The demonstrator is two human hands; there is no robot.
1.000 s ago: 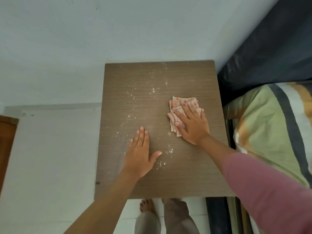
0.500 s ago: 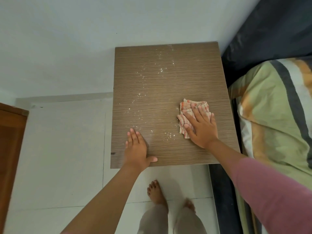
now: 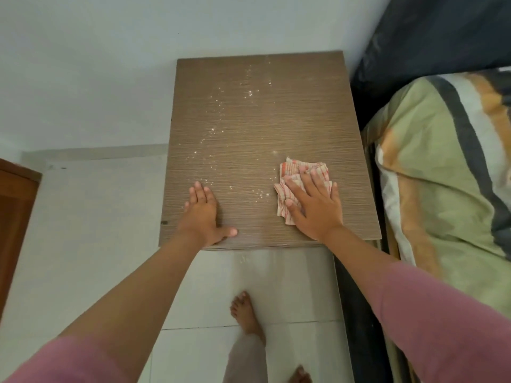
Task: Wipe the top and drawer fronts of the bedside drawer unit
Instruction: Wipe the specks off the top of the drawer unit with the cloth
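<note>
Evidently to steady the unit, the left hand (image 3: pixel 203 215) lies flat and empty near the front edge of the wooden top (image 3: pixel 290 111), while the right hand (image 3: pixel 315 208) presses straight fingers onto the striped cloth (image 3: pixel 293 172) beside scattered white crumbs (image 3: pixel 250 93).

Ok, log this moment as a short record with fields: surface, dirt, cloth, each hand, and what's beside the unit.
surface: brown wood-grain top of the bedside drawer unit
dirt: white crumbs scattered in a band from the back middle toward the front
cloth: crumpled red-and-white striped cloth, on the front right part of the top
right hand: flat, pressing on the cloth
left hand: flat on the top near the front left edge, holding nothing
beside: bed with green, orange and grey striped bedding on the right
drawer fronts: not visible
</note>
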